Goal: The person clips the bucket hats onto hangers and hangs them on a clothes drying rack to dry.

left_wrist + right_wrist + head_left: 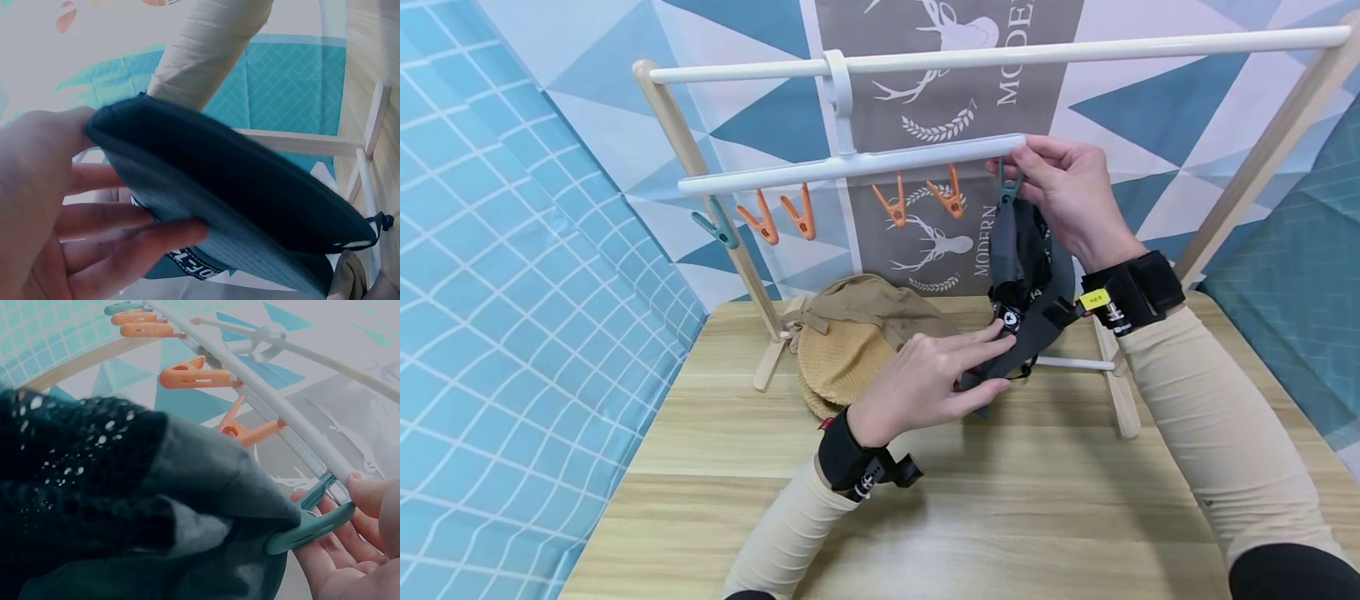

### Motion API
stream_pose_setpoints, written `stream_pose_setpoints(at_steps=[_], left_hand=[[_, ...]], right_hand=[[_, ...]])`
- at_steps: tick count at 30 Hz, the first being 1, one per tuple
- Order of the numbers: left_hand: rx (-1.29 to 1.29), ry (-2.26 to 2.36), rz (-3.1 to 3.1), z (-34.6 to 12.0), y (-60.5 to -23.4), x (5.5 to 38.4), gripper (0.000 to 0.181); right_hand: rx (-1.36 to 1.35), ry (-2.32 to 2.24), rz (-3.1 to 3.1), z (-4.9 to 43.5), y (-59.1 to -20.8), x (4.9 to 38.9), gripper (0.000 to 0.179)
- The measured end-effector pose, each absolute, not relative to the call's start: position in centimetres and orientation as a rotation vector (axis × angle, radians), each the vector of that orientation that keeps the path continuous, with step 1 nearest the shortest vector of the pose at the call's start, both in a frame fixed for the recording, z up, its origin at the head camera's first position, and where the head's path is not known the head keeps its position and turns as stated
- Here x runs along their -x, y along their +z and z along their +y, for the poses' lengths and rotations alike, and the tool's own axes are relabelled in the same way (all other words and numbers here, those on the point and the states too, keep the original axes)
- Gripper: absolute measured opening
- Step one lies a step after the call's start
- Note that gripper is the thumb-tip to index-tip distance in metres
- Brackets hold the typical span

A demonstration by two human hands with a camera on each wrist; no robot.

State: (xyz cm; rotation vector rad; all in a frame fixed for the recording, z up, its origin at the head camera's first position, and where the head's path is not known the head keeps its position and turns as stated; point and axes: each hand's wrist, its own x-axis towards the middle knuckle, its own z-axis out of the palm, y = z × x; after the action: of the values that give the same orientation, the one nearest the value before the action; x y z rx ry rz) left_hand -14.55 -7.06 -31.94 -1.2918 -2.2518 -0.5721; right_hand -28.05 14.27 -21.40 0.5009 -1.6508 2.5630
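A dark grey hat (1017,258), part mesh with a white-lettered band and a cord, hangs folded from the teal clip (312,526) at the right end of a white clip hanger (775,173). My right hand (1071,187) holds that end of the hanger, its thumb on the bar and the other fingers beside the clip. Lower down, my left hand (932,375) grips the hat's edge between thumb and fingers. The left wrist view shows the fingers (178,234) against the lettered side of the hat (206,169).
The hanger hooks over the rail (1090,52) of a wooden-legged rack. Several orange clips (801,212) and another teal clip (715,229) hang along it without cloth. Behind my left hand, a tan hat (842,358) lies on the wooden table (715,450).
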Motion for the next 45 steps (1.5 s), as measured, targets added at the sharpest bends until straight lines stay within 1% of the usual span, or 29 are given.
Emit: stream_pose_setpoints(at_steps=[5,9,22,27,33,45], left_hand=[[1.32,-0.615,-2.235,-7.0,-32.1,14.7,0.044],[1.336,-0.635,-2.224,-6.9,-32.3,14.9,0.048],[1.431,-0.646,-2.211,-6.7,-32.7,14.6,0.057],[1.457,-0.637,-2.195,-5.9,-33.2,14.4,0.051],[1.481,-0.508,-2.166,-5.0,-33.9,14.2,0.043],[1.438,-0.527,-2.179,-5.7,-33.5,15.2,0.041]], right_hand=[[-0.498,2.545,-1.655,14.6,-21.4,27.8,0.045],[-0.497,2.496,-1.659,15.3,-21.6,27.5,0.045],[-0.582,2.427,-1.47,19.3,-22.2,25.9,0.047],[-0.553,2.384,-1.417,20.5,-22.7,24.9,0.048],[-0.5,2.368,-1.312,21.6,-23.4,24.1,0.047],[-0.459,2.417,-1.158,22.8,-23.4,23.2,0.046]])
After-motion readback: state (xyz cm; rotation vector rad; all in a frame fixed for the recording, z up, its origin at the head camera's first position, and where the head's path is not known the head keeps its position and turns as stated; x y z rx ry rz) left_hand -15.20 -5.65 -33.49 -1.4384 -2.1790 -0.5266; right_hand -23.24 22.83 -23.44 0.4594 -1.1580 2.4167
